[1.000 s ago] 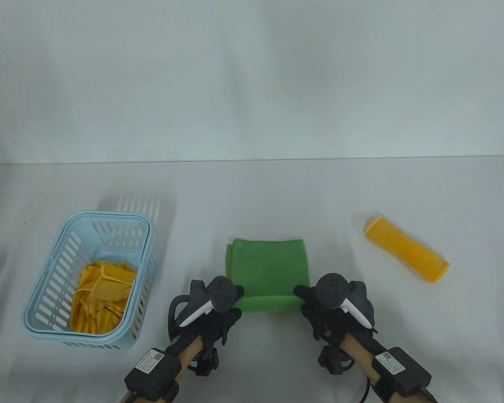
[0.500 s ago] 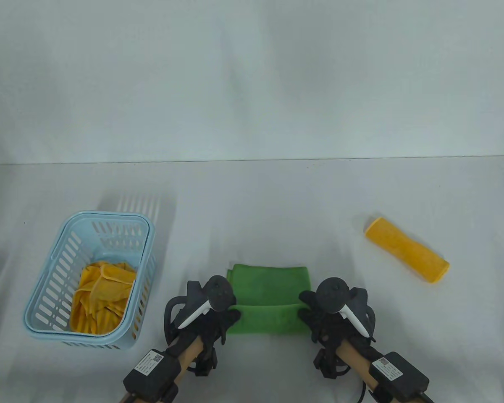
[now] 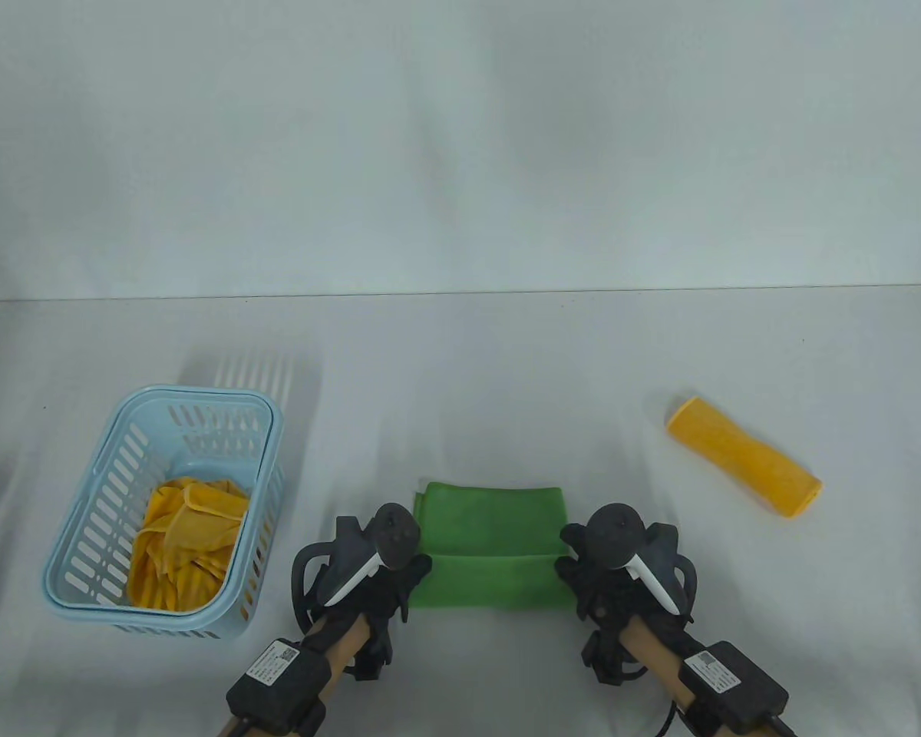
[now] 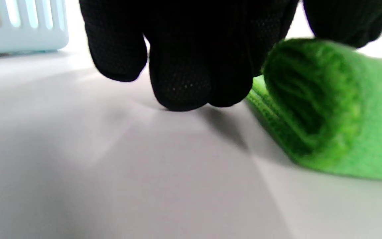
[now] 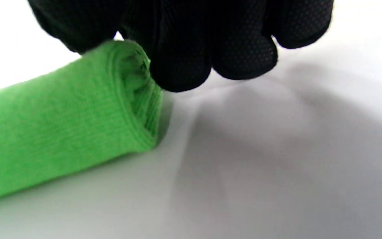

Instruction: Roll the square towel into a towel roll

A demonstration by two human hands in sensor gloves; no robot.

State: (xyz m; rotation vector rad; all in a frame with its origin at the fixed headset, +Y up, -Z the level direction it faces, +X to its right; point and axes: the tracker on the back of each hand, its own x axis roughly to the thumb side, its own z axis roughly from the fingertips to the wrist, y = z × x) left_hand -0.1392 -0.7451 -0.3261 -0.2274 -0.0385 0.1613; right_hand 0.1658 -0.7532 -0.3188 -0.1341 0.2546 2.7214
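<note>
nearest to us, our left hand and right hand sit at the two ends of the green towel, which lies on the table in front of us, partly rolled. the near part is a roll, the far part lies flat behind it. each hand pinches its end of the roll: in the left wrist view a fingertip rests on top of the open end while the other fingers curl down beside it, and the right wrist view mirrors this. we think a hand at each end keeps the roll even and stops the layers springing loose.

further off to the left stands a pale blue basket holding crumpled yellow cloths. to the right, well apart, lies a finished yellow towel roll, likely set aside there.
</note>
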